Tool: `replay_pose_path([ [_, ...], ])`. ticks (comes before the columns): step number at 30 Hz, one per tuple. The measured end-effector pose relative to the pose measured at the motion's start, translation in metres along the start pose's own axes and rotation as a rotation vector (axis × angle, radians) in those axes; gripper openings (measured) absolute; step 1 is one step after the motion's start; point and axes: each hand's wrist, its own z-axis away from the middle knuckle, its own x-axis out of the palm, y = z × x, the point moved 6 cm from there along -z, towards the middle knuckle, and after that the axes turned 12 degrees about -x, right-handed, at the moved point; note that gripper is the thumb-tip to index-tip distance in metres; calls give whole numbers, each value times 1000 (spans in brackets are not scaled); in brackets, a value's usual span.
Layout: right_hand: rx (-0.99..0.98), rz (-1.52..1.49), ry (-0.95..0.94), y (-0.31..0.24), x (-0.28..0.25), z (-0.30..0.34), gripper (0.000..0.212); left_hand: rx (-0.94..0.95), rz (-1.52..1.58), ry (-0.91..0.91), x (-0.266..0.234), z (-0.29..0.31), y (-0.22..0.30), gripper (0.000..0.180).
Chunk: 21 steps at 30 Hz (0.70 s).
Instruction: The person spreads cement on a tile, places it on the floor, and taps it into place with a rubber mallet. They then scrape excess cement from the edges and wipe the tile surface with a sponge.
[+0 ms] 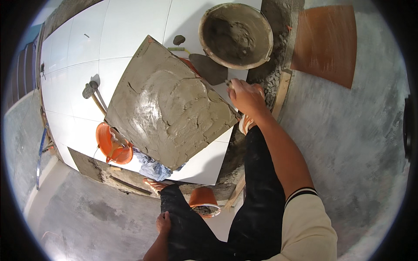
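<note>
On the left thigh (176,204), I see the left hand (163,222) resting, perhaps for balance (whether it grips anything, I can't tell); rightward, the slab (167,106) lies mortar-side up, presumably keeping its coating undisturbed; between slab and bucket (235,65), the trowel (209,69) slants lengthwise, tip up-left, its handle wrapped by my right hand (246,96), likely for control.

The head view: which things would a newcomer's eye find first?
Probably the mortar-coated square slab, large and glistening in places, just left of centre. Next, the big mortar bucket near the top edge and the right hand holding a trowel below it. The reddish-brown panel stands out at upper right.
</note>
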Motion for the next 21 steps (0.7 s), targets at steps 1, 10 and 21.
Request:
replay_pose_path([
  [1,-66,81,31,-10,-14,5,27,-5,21,7,2,-1,0,46],
  [10,-213,313,24,-38,-98,4,37,-40,78,34,1,-9,-10,46],
  [21,-569,775,-130,-16,-148,-318,30,-214,173,59,4,9,14,45],
])
